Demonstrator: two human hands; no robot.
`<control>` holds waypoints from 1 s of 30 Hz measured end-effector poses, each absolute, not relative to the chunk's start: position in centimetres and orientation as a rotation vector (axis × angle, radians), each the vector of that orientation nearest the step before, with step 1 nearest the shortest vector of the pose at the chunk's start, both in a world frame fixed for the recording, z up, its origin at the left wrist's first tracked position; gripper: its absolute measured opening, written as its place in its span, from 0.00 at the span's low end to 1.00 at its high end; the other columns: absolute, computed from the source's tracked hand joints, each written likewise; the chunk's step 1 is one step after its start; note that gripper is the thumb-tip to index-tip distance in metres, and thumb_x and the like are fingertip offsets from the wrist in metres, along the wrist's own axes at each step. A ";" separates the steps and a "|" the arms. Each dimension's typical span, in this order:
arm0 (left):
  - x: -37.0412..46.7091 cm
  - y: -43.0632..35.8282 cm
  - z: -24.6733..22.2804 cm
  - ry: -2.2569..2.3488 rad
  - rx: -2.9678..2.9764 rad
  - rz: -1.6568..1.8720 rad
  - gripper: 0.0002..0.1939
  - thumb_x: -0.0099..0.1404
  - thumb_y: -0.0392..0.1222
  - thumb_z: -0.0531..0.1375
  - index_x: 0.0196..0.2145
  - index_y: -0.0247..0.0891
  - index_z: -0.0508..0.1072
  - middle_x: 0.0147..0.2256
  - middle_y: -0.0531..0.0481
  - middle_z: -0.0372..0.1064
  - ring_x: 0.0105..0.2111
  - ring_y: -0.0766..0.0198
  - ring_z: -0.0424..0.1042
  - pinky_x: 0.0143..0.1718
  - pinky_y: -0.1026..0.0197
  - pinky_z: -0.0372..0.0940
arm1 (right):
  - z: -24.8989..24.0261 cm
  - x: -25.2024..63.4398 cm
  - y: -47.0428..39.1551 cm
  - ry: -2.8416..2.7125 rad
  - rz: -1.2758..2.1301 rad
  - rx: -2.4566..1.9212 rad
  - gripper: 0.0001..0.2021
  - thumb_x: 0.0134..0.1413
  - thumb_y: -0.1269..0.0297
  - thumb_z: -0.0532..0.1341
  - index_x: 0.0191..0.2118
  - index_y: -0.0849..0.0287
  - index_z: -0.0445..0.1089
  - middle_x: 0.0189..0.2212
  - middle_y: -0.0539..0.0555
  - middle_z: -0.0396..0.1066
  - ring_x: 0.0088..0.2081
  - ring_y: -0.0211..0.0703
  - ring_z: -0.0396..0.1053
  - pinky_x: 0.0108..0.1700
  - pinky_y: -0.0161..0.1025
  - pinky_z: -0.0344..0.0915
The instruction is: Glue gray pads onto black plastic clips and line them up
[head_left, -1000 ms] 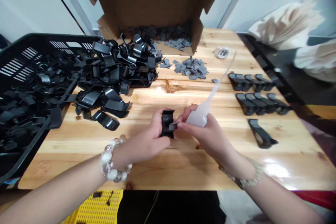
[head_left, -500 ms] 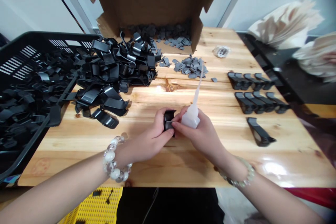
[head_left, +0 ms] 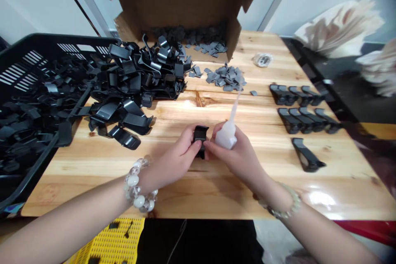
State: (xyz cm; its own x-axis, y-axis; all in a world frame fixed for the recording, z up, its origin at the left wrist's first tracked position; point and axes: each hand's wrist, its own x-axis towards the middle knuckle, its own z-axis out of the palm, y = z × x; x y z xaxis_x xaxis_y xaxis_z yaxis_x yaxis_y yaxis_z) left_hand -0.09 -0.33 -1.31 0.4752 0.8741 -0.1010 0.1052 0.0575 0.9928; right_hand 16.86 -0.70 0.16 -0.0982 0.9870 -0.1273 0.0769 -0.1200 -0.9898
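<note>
My left hand (head_left: 184, 146) is closed around a curved black plastic clip (head_left: 201, 133), its thumb pressing on the clip's inner face. In my right hand (head_left: 232, 147) is a white glue bottle (head_left: 226, 134) with a long thin nozzle pointing up and away. The right thumb and fingertips touch the clip's right side while the bottle rests in the palm. Whatever lies under the left thumb is mostly hidden. Beyond the hands is a pile of small grey pads (head_left: 225, 77).
A heap of black clips (head_left: 139, 74) spills beside a black basket (head_left: 37, 39) at left. A cardboard box (head_left: 192, 0) holding grey pads stands at the back. Rows of clips (head_left: 306, 119), a single clip (head_left: 306, 156) and a tape roll (head_left: 262, 60) lie at right.
The left thumb has moved up onto the clip's middle, over the spot where a grey pad showed. The right fingertips have drawn back to the clip's right edge, bottle still held.
</note>
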 end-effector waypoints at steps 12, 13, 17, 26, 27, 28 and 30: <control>-0.3 0.1 -0.7 0.741 1.205 0.785 0.11 0.71 0.41 0.51 0.51 0.39 0.62 0.56 0.41 0.64 0.41 0.60 0.75 0.48 0.52 0.67 | 2.6 21.4 1.6 -1.054 1.341 -1.201 0.19 0.57 0.45 0.56 0.39 0.58 0.65 0.21 0.49 0.69 0.14 0.33 0.61 0.14 0.32 0.57; -0.3 0.1 -0.7 0.736 1.187 0.786 0.11 0.71 0.41 0.51 0.50 0.39 0.62 0.56 0.41 0.64 0.41 0.60 0.75 0.46 0.52 0.69 | 2.7 21.6 1.6 -1.074 1.315 -1.211 0.19 0.58 0.45 0.55 0.36 0.58 0.64 0.21 0.49 0.69 0.13 0.32 0.59 0.14 0.32 0.55; -0.3 0.1 -0.7 0.760 1.163 0.782 0.10 0.70 0.39 0.52 0.49 0.37 0.63 0.54 0.40 0.65 0.39 0.62 0.74 0.43 0.54 0.71 | 2.6 22.2 1.8 -1.143 1.261 -1.197 0.14 0.56 0.51 0.60 0.32 0.58 0.64 0.21 0.48 0.69 0.14 0.30 0.58 0.16 0.31 0.53; -0.2 0.3 -0.3 0.850 1.135 0.762 0.10 0.69 0.39 0.53 0.46 0.36 0.66 0.52 0.41 0.68 0.35 0.65 0.73 0.41 0.57 0.71 | 3.0 23.0 2.5 -0.938 1.047 -1.005 0.13 0.40 0.66 0.71 0.29 0.59 0.65 0.18 0.43 0.55 0.17 0.27 0.45 0.19 0.32 0.39; -0.2 0.3 -0.3 0.858 1.127 0.757 0.10 0.69 0.40 0.53 0.47 0.36 0.66 0.52 0.41 0.68 0.35 0.65 0.73 0.41 0.57 0.71 | 3.2 23.0 2.5 -0.922 1.049 -0.977 0.14 0.39 0.67 0.71 0.27 0.59 0.63 0.17 0.42 0.54 0.17 0.27 0.44 0.19 0.32 0.37; -0.2 0.4 -0.3 0.862 1.121 0.753 0.10 0.69 0.40 0.53 0.47 0.36 0.66 0.52 0.42 0.68 0.35 0.66 0.74 0.40 0.58 0.71 | 3.5 23.0 2.5 -0.915 1.049 -0.951 0.15 0.38 0.68 0.71 0.25 0.59 0.61 0.17 0.42 0.53 0.17 0.27 0.44 0.19 0.32 0.36; -0.2 0.4 -0.2 0.862 1.109 0.749 0.10 0.69 0.40 0.53 0.47 0.36 0.66 0.52 0.42 0.68 0.34 0.66 0.74 0.39 0.58 0.72 | 3.8 23.1 2.4 -0.924 1.051 -0.901 0.17 0.37 0.70 0.70 0.22 0.59 0.57 0.15 0.42 0.52 0.17 0.27 0.43 0.18 0.32 0.37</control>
